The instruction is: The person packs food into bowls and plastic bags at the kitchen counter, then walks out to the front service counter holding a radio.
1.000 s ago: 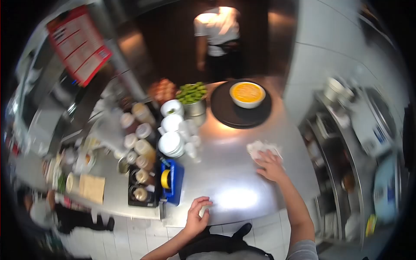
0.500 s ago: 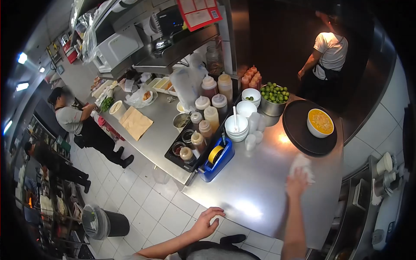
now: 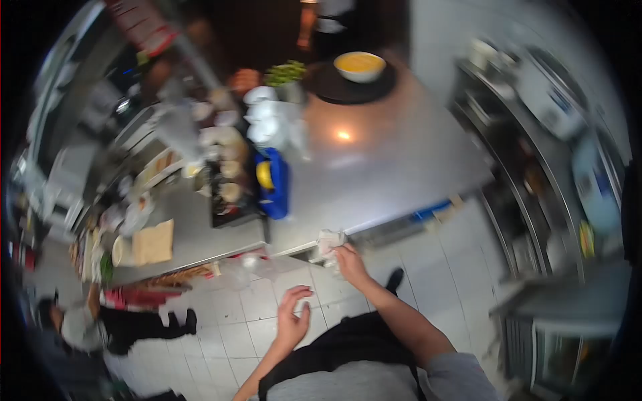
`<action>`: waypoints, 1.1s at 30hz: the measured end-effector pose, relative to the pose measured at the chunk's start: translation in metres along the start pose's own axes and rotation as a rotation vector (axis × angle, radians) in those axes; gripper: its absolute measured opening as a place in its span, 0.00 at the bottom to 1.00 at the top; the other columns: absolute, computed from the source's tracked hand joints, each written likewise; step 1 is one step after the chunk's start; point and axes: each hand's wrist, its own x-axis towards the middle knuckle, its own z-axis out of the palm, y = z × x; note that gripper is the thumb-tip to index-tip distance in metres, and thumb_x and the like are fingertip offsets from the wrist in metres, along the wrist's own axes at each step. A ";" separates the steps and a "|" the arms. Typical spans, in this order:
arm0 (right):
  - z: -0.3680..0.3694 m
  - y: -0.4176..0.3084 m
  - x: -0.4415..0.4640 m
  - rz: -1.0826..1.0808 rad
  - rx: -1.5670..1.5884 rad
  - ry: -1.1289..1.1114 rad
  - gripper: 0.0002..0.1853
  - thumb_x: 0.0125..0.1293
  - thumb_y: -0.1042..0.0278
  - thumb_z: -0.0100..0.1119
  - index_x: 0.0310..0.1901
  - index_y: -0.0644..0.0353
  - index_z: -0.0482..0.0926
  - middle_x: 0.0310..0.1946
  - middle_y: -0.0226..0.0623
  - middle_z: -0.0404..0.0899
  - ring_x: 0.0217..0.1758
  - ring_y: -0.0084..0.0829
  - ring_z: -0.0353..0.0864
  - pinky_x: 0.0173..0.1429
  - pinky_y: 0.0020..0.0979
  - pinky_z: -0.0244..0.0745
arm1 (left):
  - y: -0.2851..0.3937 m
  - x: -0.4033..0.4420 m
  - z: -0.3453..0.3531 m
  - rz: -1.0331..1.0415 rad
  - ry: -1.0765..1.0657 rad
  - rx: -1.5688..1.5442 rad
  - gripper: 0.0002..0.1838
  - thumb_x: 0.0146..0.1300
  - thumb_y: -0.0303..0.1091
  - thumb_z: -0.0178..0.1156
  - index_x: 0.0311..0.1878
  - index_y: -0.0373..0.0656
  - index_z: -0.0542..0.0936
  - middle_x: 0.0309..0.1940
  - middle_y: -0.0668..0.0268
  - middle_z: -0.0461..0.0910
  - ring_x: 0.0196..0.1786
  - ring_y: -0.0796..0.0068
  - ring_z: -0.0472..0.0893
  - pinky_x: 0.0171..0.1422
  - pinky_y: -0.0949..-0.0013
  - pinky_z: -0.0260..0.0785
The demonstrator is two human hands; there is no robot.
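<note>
A crumpled white cloth (image 3: 330, 242) is held in my right hand (image 3: 352, 264), at the front edge of the steel counter (image 3: 401, 154). My left hand (image 3: 292, 317) hangs over the tiled floor, lower and a little to the left, its fingers curved and apart with nothing between them. Farther back on the counter, a white bowl of orange food (image 3: 360, 69) rests on a round black tray (image 3: 334, 90). The picture is blurred by motion.
Left on the counter are a blue tape dispenser (image 3: 277, 194), stacked white bowls (image 3: 264, 127), green fruit (image 3: 285, 72) and sauce bottles (image 3: 231, 167). Shelves (image 3: 521, 174) stand right. One person (image 3: 80, 324) is at lower left, another (image 3: 331, 27) behind the counter.
My right hand has drawn the cloth from the right part of the counter back to its front edge, toward my left hand. The view has also swung.
</note>
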 end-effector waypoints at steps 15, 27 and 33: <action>-0.046 -0.045 -0.226 0.622 1.164 0.108 0.10 0.63 0.69 0.48 0.45 0.61 0.70 0.38 0.32 0.74 0.38 0.21 0.71 0.40 0.24 0.68 | -0.030 -0.105 0.107 -0.258 -0.550 -0.299 0.27 0.57 0.33 0.62 0.58 0.39 0.65 0.50 0.63 0.70 0.50 0.74 0.70 0.52 0.70 0.67; -0.163 0.120 -0.533 1.137 0.302 0.543 0.16 0.59 0.63 0.56 0.49 0.52 0.68 0.43 0.31 0.71 0.40 0.23 0.72 0.35 0.29 0.71 | -0.026 0.182 0.107 -0.026 0.018 0.054 0.40 0.60 0.47 0.58 0.65 0.35 0.50 0.62 0.52 0.58 0.62 0.60 0.63 0.64 0.60 0.56; -0.135 0.147 -0.519 1.196 0.303 0.396 0.16 0.56 0.67 0.58 0.45 0.62 0.71 0.39 0.39 0.73 0.43 0.30 0.74 0.44 0.29 0.71 | -0.036 0.172 0.135 0.480 -0.533 1.252 0.56 0.47 0.57 0.64 0.69 0.41 0.43 0.68 0.47 0.42 0.70 0.44 0.45 0.70 0.48 0.40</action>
